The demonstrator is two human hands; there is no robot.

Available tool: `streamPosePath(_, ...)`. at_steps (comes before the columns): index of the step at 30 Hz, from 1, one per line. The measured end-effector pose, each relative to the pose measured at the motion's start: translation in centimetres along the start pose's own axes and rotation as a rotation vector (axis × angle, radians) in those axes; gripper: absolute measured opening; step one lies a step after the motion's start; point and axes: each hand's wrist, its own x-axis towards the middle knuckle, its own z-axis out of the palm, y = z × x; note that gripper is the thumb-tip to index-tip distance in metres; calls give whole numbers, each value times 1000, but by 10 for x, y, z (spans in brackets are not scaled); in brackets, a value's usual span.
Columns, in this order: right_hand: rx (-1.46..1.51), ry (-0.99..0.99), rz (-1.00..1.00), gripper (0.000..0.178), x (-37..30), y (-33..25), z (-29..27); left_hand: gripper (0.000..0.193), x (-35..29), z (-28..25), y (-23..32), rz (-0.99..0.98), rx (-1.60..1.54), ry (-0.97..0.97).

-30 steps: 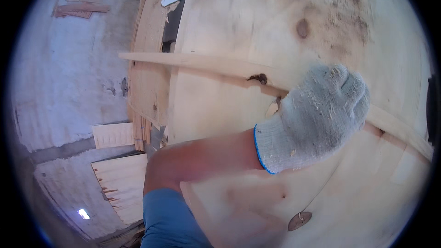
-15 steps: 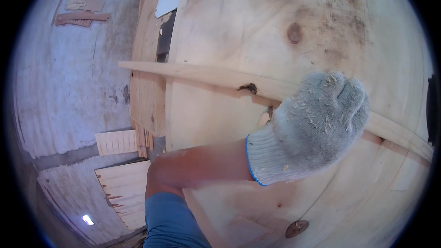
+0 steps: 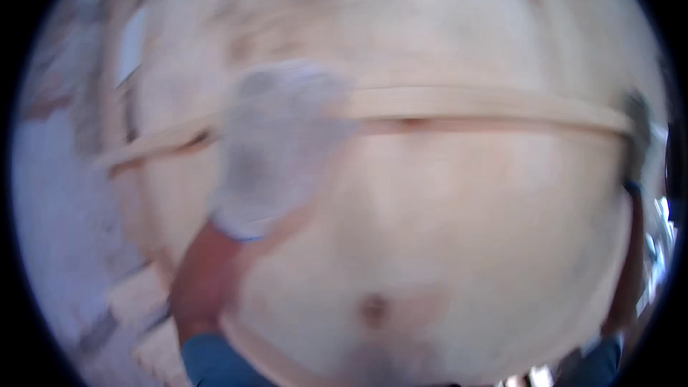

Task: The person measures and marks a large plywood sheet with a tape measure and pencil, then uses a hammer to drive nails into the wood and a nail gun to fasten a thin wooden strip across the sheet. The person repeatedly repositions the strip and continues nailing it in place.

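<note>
Our left hand [image 3: 278,149], in a pale grey glove with a blue edge at its cuff [image 3: 247,238], covers a stretch of a long strip of wood [image 3: 459,104] left of the middle, and blur keeps us from telling whether its fingers are closed round the wood or laid flat. Our right hand [image 3: 636,136] is out at the far right, a dark, smeared shape at the right end of the same strip; we cannot tell whether it grips that end or only rests against it. Between our hands the strip runs in view from left to right across a large board [image 3: 444,222], its line bent by the lens, with a thin band of shadow along its near side. Past our left hand it goes on to the left, where a dark mark [image 3: 197,141] shows on it. Both forearms come in from the near side, the left one bare above a blue sleeve [image 3: 218,362], the right one along the right side of the board. Nearer to us on the board sits a round brown knot [image 3: 373,310], and brownish stains [image 3: 251,25] spread beyond the strip, on the far left part. Pale pieces of wood [image 3: 140,292] lie at the near left, blurred too.
</note>
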Motion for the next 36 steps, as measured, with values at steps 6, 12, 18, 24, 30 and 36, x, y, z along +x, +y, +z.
streamPosePath(6,51,59,15,15,11,-12,9,34,6,-4,10,-94,-39,-8)
streamPosePath(12,247,20,112,16,0,-9,22,41,9,6,44,5,253,62)
streamPosePath(18,350,79,128,11,5,-5,22,48,49,68,197,-274,258,37)
streamPosePath(24,769,104,301,18,-12,55,-25,48,55,98,218,-384,250,84)
streamPosePath(30,708,331,588,22,-34,296,-45,44,50,101,212,-463,210,114)
streamPosePath(36,518,319,684,19,-51,395,-24,50,54,107,205,-516,303,43)
